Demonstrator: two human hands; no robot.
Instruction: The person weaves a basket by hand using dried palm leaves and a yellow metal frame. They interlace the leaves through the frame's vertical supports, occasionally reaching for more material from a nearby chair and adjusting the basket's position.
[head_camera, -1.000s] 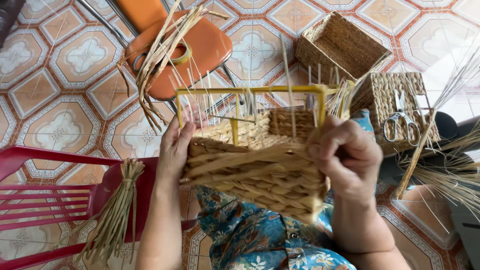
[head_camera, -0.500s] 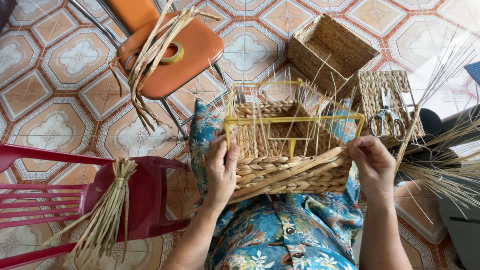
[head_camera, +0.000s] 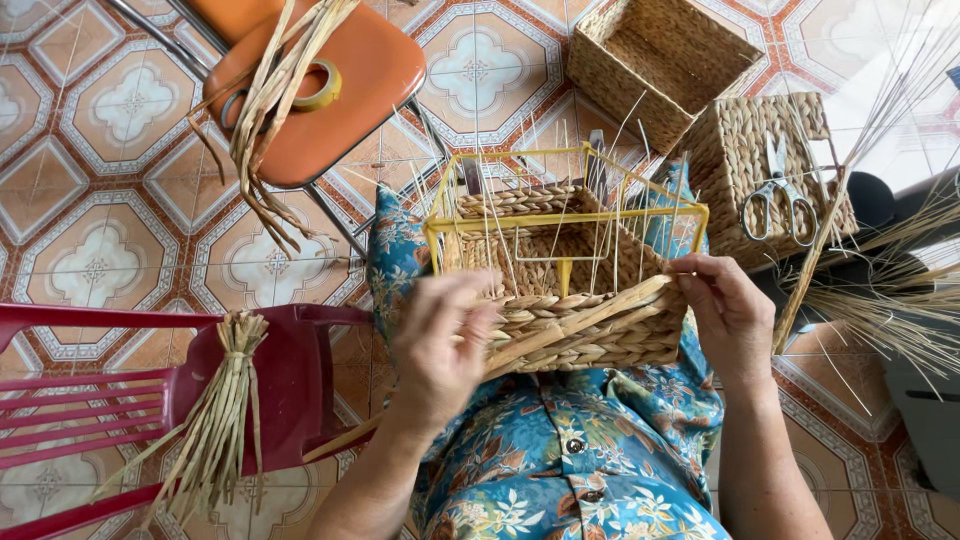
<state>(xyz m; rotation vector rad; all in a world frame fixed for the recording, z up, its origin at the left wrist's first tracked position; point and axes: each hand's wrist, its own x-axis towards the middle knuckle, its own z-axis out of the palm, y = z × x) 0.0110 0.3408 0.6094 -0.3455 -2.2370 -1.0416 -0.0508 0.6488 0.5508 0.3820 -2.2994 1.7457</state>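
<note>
Two hands work on a half-woven basket (head_camera: 570, 320) at the centre of the frame.
Now it rests lower on the lap; left hand (head_camera: 440, 345) pinches a long strand (head_camera: 560, 325), right hand (head_camera: 728, 315) grips the basket's right edge.

Your basket (head_camera: 575, 335): rough, matt plaited straw on a glossy yellow wire frame (head_camera: 565, 215); your scissors (head_camera: 778, 195) bare metal; chair seat (head_camera: 345, 80) smooth orange plastic.
</note>
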